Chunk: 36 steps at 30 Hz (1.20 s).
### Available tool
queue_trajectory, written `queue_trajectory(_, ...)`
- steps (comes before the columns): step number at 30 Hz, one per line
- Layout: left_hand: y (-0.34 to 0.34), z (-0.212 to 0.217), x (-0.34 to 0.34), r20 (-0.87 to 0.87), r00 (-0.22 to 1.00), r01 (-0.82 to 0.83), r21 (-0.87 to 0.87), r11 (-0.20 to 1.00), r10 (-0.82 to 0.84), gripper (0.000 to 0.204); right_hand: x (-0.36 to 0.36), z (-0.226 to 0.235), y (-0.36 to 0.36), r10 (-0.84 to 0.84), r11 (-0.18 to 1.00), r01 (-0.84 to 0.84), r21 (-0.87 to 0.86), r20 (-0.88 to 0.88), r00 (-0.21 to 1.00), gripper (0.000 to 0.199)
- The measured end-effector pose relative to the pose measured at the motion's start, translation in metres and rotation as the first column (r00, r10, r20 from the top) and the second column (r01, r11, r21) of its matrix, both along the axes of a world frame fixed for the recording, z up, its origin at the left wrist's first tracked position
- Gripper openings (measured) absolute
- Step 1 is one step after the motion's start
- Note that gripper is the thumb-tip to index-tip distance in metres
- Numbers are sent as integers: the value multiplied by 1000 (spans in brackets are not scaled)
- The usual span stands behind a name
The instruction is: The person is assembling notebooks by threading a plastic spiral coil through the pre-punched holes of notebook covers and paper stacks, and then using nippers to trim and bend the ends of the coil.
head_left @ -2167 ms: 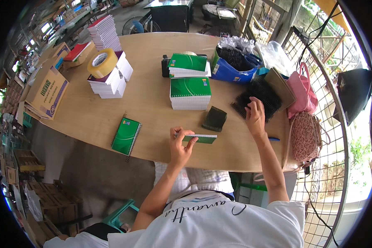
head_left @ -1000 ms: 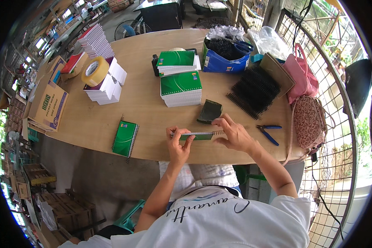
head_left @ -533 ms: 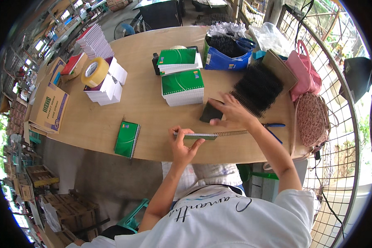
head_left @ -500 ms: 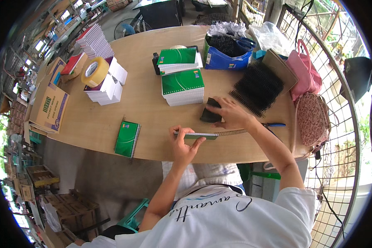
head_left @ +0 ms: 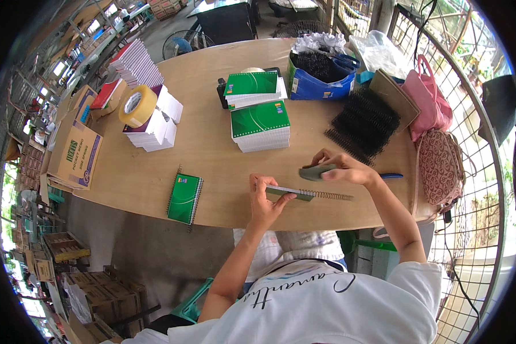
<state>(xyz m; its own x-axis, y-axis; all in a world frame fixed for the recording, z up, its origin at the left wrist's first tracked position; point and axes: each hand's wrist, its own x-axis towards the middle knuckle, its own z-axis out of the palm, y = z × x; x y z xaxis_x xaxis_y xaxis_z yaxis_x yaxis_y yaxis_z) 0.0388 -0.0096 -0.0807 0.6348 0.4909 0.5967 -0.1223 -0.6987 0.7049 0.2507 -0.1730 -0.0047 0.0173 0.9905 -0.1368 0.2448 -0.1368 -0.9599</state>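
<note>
Near the tabletop's front edge, the left hand pinched a notebook, the right hand a pad. A slackened grip could have skewed the jutting coil.

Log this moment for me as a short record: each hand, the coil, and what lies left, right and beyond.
Left hand: pinches the notepad edge-up
Right hand: grips the block
Coil: sticks out from the notepad's right end
Left: spiral notebook, lying flat near the table edge
Right: black coil pile; blue handle, partly hidden by the forearm
Beyond: green-topped stack; blue box behind it to the right
</note>
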Motion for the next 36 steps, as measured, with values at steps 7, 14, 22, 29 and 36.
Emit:
queue_trajectory(7,-6,-4,6,22,1000,24,-64,998,-22,61,-8,1,0,-61,998,61,13,62,996,54)
queue_trajectory(14,-9,-2,5,-2,999,45,-73,996,-45,62,-21,-1,12,-60,998,63,1,321,945,51)
queue_trajectory(22,4,0,-3,141,964,267,-480,836,-227,46,-13,-11,14,-269,954,240,182,156,950,47)
queue_trajectory(29,30,-25,-12,110,939,314,-659,683,-325,20,-20,-5,15,-86,979,102,176,-98,991,47)
queue_trajectory(36,33,-29,-4,138,923,361,-635,683,-359,26,-18,-7,28,-46,993,40,114,51,998,48)
